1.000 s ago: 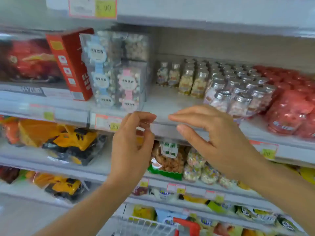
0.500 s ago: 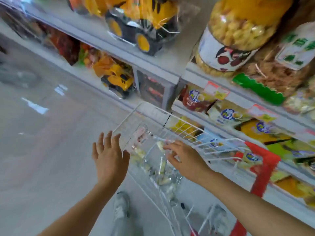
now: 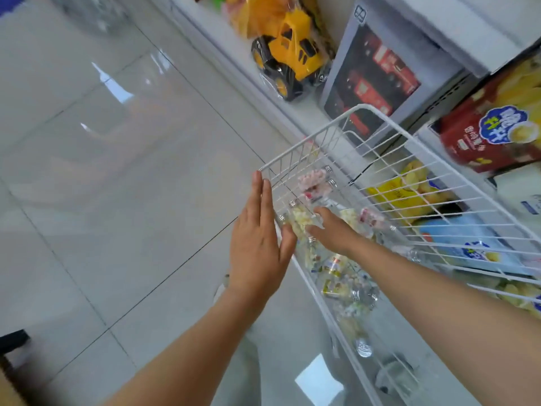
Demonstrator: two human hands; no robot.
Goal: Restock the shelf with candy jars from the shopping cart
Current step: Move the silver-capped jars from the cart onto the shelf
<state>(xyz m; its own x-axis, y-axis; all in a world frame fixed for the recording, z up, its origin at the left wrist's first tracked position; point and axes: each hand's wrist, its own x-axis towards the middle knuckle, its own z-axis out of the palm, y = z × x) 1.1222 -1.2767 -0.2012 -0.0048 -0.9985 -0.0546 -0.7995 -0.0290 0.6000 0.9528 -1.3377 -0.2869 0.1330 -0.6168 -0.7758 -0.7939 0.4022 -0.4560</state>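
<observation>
Left hand (image 3: 257, 247), flat and straight-fingered, lies against the shopping cart's (image 3: 310, 139) left rim near its front corner; right hand (image 3: 333, 234) spreads loose fingers over a yellow candy jar (image 3: 298, 220) inside.

My right hand (image 3: 333, 233) now reaches deeper among the candy jars (image 3: 298, 222). My left hand (image 3: 257, 247) now lies flat beside the cart (image 3: 292, 150) rim.

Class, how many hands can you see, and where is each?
2. The left hand is open and flat outside the cart, at its near rim. The right hand is inside the cart, over the candy jars. None seems hidden.
</observation>
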